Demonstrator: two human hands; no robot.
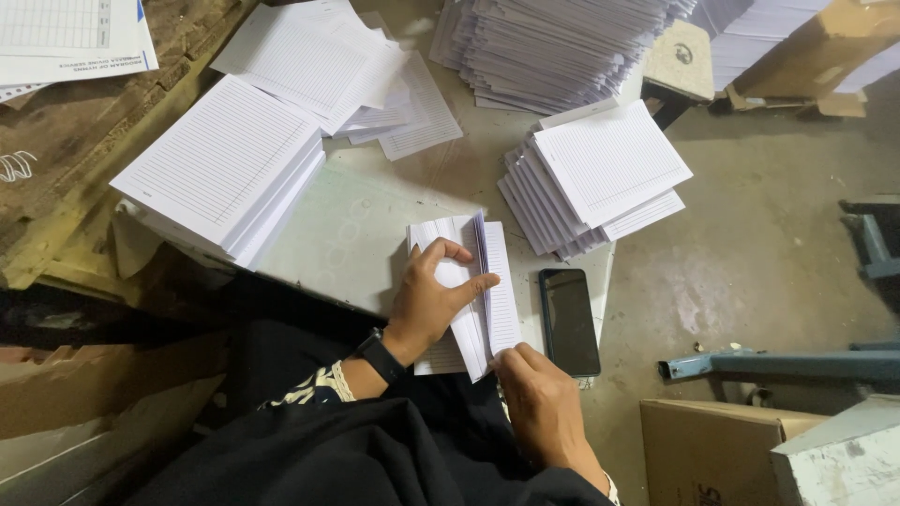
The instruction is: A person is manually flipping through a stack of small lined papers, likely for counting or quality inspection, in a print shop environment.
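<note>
Landmark: black phone [569,320], lying flat, screen dark, at the near right edge of the table [356,234].

Folded bundle of ruled sheets [487,290] sits just left of the phone, close beside it, partly fanned, with some leaves standing up along the fold.

Left hand [433,300]: left of the phone, resting on the bundle. Thumb and forefinger pinch a few raised leaves; the other fingers curl loosely on the paper. Half closed, holding sheets. Black watch band [380,356] on that wrist.

Right hand [539,398]: just below the phone. Fingertips [506,358] grip the near bottom corner of the bundle, fingers bent down. Closed on the paper edge.

Stepped stack of ruled sheets [600,178] lies directly beyond the phone. Thick squared stack of ruled pages [225,169] is far left of it, with loose sheets [328,66] behind that. Large fanned pile [553,47] is at the far end, well beyond the phone.

Cardboard box [703,450] on the floor, lower right of the phone. Blue metal bar [778,365] to the phone's right.
</note>
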